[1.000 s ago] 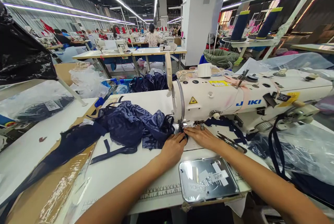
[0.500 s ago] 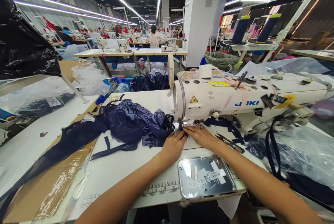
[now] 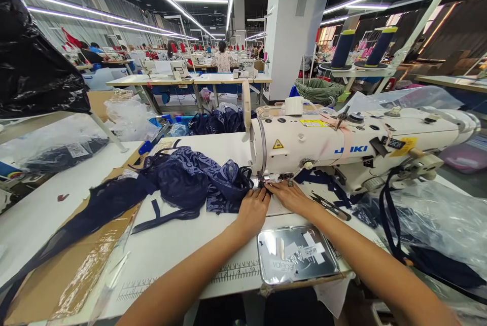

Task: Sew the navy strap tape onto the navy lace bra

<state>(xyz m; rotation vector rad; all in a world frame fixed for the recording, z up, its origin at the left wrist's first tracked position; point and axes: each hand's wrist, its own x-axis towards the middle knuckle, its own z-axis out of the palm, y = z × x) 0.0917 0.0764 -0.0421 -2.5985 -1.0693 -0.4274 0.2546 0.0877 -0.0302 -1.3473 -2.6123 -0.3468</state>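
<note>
A navy lace bra (image 3: 182,181) lies bunched on the white sewing table, with its right end at the needle area of a white sewing machine (image 3: 315,138). My left hand (image 3: 253,210) is closed, its fingers pressed together on the bra's edge just in front of the presser foot. Touching the same dark edge from the right, my right hand (image 3: 289,197) holds the cloth by its fingertips beside the foot. The bit of cloth beneath the fingers is mostly hidden. Black thread snips (image 3: 331,206) lie to the right of my right wrist.
A metal tin (image 3: 297,255) with paper labels sits at the table's front edge, between my forearms. Cardboard (image 3: 72,265) lies at left under a navy strip. Plastic-wrapped pieces (image 3: 437,219) lie at right; two navy thread cones (image 3: 342,49) stand behind the machine.
The camera view has shifted slightly, so the machine appears a little further left. My hands stay at the needle, holding the bra's edge with hardly any movement.
</note>
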